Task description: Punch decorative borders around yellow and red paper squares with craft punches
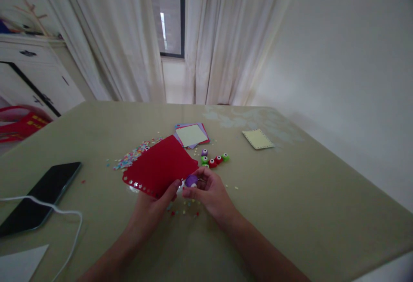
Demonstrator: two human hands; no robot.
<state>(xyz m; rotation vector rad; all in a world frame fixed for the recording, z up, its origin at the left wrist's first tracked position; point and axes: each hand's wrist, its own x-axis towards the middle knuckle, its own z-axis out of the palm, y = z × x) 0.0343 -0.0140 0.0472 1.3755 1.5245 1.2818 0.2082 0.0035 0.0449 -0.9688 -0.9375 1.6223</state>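
Observation:
My left hand [155, 206] grips a red sheet of paper [163, 161] by its near right edge, thumb on top. Punched shapes run along the sheet's near left edge. My right hand [214, 193] pinches a small purple craft punch [192, 181] with white on it, at the sheet's near right corner. I cannot tell whether the paper sits in its slot. Just beyond, several small craft punches [212, 163] in green, red and purple stand in a cluster. Punched paper bits [134, 156] form a heap left of the sheet, and a few loose bits [184, 209] lie below my hands.
Behind the red sheet lies a stack of coloured paper squares [192, 135]. To the right is a pale yellow sheet [258, 139] with punched edges. A dark tablet [41, 196] with a white cable [77, 230] across it and a white sheet [22, 262] occupy the left.

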